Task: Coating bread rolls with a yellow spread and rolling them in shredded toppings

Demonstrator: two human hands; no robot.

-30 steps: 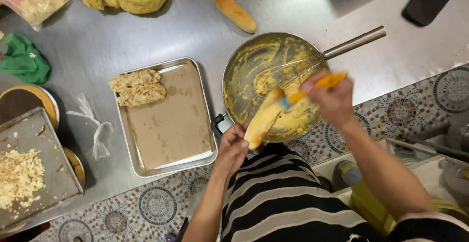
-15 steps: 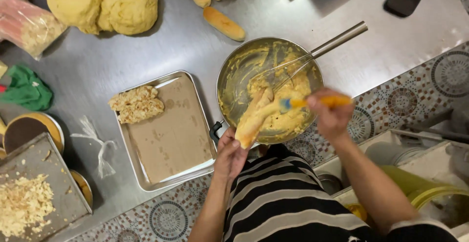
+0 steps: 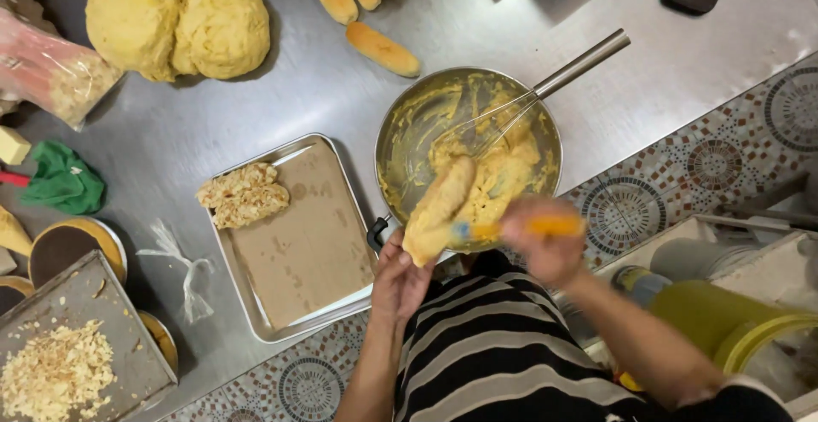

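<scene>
My left hand [image 3: 399, 279] holds a long bread roll [image 3: 438, 207] coated in yellow batter, over the near edge of a round metal pan [image 3: 400, 124]. My right hand [image 3: 545, 243] grips an orange-handled brush [image 3: 511, 228] whose tip touches the roll's lower end; the hand is blurred. A metal whisk [image 3: 545, 85] rests in the pan, its handle sticking out to the upper right. To the left lies a metal baking tray [image 3: 256, 320] lined with brown paper, with two crumb-coated rolls [image 3: 241, 194] at its far corner.
Plain bread rolls [image 3: 382, 49] lie beyond the pan. Big lumps of yellow dough [image 3: 175, 17] sit at the back left. A tray of crumbs [image 3: 60, 369], round tins [image 3: 72, 239], a green cloth [image 3: 64, 182] and a plastic bag [image 3: 51, 68] line the left. Patterned floor and a yellow bucket [image 3: 724, 320] lie right.
The roll stays in my left hand over the pan. My right hand with the brush has dropped from the roll's upper part to its lower end.
</scene>
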